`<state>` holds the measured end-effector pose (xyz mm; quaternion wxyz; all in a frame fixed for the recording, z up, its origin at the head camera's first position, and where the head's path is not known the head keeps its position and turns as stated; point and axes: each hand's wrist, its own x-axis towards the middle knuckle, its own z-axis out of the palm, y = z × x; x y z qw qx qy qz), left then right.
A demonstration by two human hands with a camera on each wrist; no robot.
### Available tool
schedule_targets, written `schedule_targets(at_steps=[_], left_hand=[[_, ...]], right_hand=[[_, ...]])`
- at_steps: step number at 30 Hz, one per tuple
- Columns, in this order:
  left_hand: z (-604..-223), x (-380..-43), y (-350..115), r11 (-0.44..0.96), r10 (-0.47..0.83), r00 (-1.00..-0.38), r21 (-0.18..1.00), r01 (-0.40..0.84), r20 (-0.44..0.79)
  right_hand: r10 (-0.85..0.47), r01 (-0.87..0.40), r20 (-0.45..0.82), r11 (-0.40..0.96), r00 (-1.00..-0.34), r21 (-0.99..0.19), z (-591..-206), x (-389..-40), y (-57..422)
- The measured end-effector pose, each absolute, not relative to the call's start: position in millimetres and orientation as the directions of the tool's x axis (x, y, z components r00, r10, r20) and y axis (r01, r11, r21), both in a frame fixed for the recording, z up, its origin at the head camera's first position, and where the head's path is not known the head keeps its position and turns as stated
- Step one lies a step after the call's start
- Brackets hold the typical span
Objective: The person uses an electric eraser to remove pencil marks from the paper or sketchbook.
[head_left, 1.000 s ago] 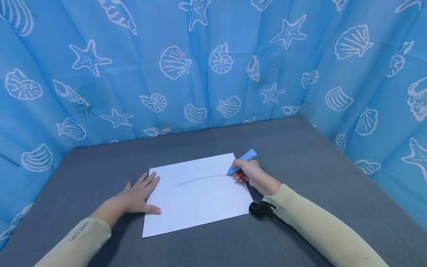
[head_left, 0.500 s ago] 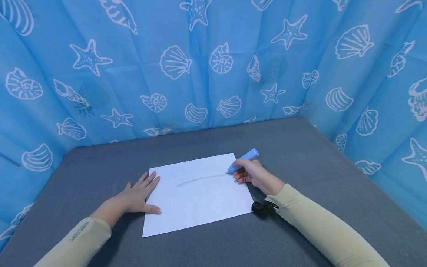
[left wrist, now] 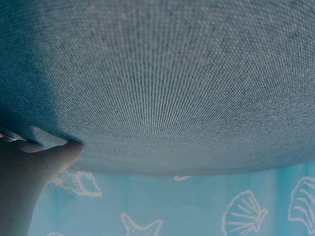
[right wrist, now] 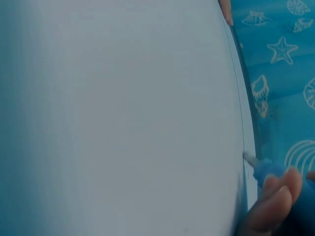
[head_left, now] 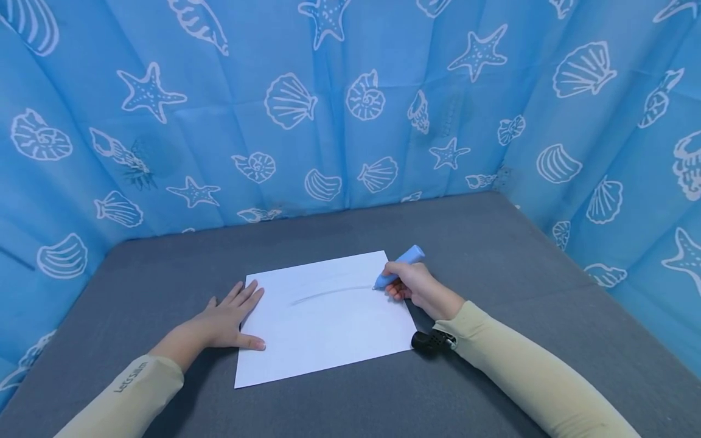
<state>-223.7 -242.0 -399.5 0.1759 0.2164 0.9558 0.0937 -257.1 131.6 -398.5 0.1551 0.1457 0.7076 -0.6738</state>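
Observation:
A white sheet of paper (head_left: pixel 323 340) lies slightly turned on the grey cloth. The left hand (head_left: pixel 227 319) rests flat over its left edge, fingers spread and thumb on the sheet. Between the fingers and thumb of the right hand (head_left: pixel 408 283), a thick light-blue pen (head_left: pixel 409 254) leans with its back end up and to the right. Its narrow tip stands at the right end of a thin grey curved line (head_left: pixel 331 292) on the paper. In the right wrist view the pen (right wrist: pixel 268 169) meets the sheet (right wrist: pixel 147 118) at its tip; the left wrist view shows part of the left hand (left wrist: pixel 49 160).
Grey cloth (head_left: pixel 465 231) covers the table around the sheet. A blue curtain (head_left: pixel 219 79) with white shells and starfish hangs behind and at both sides. A small black device (head_left: pixel 429 340) sits under the right wrist, by the paper's lower right corner.
The right hand and pen have shifted only slightly, the tip staying by the line's right end. The left hand and the paper keep their places.

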Motion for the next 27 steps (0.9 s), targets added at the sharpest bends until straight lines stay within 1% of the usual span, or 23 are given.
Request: schedule_targets(at_steps=[10, 18, 23, 27], left_hand=[[-397.4, -223.1, -242.7, 0.890, 0.446, -0.845, 0.245, 0.384, -0.294], [-397.4, -223.5, -241.8, 0.892, 0.441, -0.846, 0.252, 0.376, -0.300], [-397.6, -223.5, -243.0, 0.891, 0.443, -0.843, 0.256, 0.376, -0.304], [-399.6, -224.4, -242.7, 0.890, 0.445, -0.842, 0.252, 0.379, -0.304]], right_hand=[[-0.006, 0.395, -0.397, 0.088, -0.918, -0.915, -397.7, -256.0, 129.6], [-0.001, 0.374, -0.374, -0.005, -0.928, -0.928, -398.4, -255.0, 131.7], [0.015, 0.391, -0.390, 0.043, -0.920, -0.919, -396.4, -255.2, 127.6], [0.031, 0.395, -0.394, 0.055, -0.919, -0.917, -397.1, -256.5, 126.7]])
